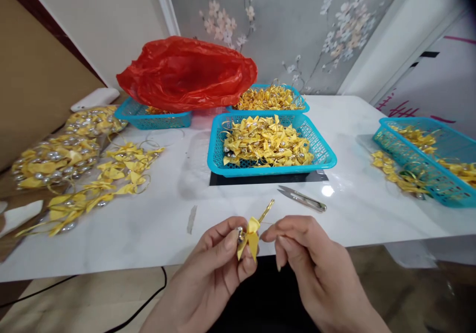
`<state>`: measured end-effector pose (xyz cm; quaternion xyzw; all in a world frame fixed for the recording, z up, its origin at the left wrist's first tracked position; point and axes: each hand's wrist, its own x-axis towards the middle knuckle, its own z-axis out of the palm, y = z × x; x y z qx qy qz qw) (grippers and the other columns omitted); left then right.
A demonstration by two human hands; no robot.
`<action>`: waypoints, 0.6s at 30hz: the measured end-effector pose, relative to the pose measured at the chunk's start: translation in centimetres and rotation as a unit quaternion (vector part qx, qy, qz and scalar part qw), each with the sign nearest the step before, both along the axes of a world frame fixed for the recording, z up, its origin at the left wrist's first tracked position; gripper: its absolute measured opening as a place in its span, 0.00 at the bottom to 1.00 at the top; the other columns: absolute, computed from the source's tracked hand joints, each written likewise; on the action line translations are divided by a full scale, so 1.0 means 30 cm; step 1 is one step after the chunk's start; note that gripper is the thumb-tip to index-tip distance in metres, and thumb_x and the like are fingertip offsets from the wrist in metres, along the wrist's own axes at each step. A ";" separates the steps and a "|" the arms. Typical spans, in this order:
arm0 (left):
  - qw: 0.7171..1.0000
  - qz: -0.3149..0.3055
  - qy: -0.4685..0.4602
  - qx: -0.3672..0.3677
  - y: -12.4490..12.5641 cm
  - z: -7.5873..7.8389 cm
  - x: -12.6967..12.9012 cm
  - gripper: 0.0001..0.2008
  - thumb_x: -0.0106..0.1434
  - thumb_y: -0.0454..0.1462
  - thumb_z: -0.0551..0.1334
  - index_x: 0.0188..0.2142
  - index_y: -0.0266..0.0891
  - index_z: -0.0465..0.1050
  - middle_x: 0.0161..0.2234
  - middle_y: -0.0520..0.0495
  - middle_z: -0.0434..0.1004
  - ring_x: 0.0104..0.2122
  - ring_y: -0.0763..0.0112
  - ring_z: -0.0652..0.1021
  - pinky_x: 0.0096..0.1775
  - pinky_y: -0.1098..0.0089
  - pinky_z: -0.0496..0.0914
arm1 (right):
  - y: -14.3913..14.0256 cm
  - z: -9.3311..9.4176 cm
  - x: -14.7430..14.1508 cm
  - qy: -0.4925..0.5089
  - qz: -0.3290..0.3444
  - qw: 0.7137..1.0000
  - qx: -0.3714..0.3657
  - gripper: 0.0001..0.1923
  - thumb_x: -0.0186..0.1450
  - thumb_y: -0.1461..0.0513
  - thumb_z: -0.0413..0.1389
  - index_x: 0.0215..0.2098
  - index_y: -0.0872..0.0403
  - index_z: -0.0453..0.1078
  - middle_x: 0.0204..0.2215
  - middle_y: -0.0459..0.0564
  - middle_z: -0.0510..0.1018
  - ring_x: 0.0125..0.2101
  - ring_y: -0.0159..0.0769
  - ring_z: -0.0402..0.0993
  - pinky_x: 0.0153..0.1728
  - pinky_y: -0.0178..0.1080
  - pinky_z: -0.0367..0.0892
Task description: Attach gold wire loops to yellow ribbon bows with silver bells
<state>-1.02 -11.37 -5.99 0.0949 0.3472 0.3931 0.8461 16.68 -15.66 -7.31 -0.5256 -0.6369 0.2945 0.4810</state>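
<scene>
Left hand [213,268]: at the near table edge, fingers curled, thumb and fingers closed on a small yellow folded-ribbon ornament with silvery beads [253,225]. The ornament sits upright at the fingertips, its pointed tails hanging down and a gold cord loop [267,210] slanting up to the right. Beads lie beside the thumb tip.

Right hand [318,258]: just beside the ornament on its right, fingers bent and partly closed, index fingertip close to the yellow ribbon. A fine, light-coloured thread [266,223] extends from the ornament toward these fingers; cannot tell whether they pinch it.

Beyond the hands, on the glossy white table [357,219]: small silver metal thread snips [303,198] lie flat, blades pointing left; a narrow grey strip [192,219] lies to their left.

Left side: loose yellow ribbon ornaments with beads [122,169], next to clear-wrapped bundles of similar pieces [55,159]. Right side: a turquoise perforated plastic basket [427,174] with yellow pieces inside, more pieces lying against its near side.

Centre: a second turquoise basket, heaped with yellow ornaments [323,159], partly over a flat black sheet [267,179]. Farther back: two more turquoise baskets [159,120], with a crumpled red plastic bag [186,73] covering part of the left one. Farthest: a grey wall panel with blossom print [275,21].
</scene>
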 end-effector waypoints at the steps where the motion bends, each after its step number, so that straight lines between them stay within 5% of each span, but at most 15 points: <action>1: 1.000 0.003 -0.005 -0.009 0.001 0.005 0.003 0.12 0.51 0.29 0.76 0.36 0.34 0.83 0.33 0.44 0.83 0.30 0.72 0.82 0.36 0.76 0.79 | 0.004 0.006 0.004 -0.024 0.012 0.999 0.025 0.11 0.72 0.69 0.48 0.45 0.49 0.68 0.28 0.42 0.76 0.22 0.26 0.71 0.25 0.28 0.70; 4: 0.999 0.004 -0.036 -0.025 0.007 0.014 0.008 0.12 0.49 0.27 0.77 0.34 0.32 0.83 0.30 0.43 0.84 0.28 0.74 0.82 0.33 0.78 0.78 | 0.016 0.023 0.008 -0.069 0.020 0.991 0.114 0.16 0.68 0.74 0.50 0.46 0.52 0.73 0.37 0.49 0.76 0.29 0.27 0.75 0.29 0.28 0.74; 7: 0.996 -0.006 -0.079 -0.033 0.012 0.015 0.006 0.10 0.51 0.26 0.75 0.35 0.28 0.83 0.30 0.41 0.84 0.29 0.75 0.82 0.33 0.80 0.78 | 0.028 0.038 -0.010 -0.110 -0.027 0.978 0.177 0.18 0.65 0.77 0.51 0.45 0.56 0.76 0.34 0.50 0.73 0.29 0.27 0.75 0.27 0.28 0.73; 18: 0.991 -0.015 -0.132 -0.032 0.026 0.001 0.002 0.11 0.55 0.25 0.73 0.39 0.28 0.82 0.34 0.40 0.86 0.32 0.75 0.84 0.37 0.82 0.79 | 0.053 0.086 -0.055 -0.128 -0.067 0.963 0.227 0.12 0.64 0.75 0.55 0.39 0.61 0.80 0.24 0.49 0.70 0.21 0.30 0.68 0.19 0.31 0.67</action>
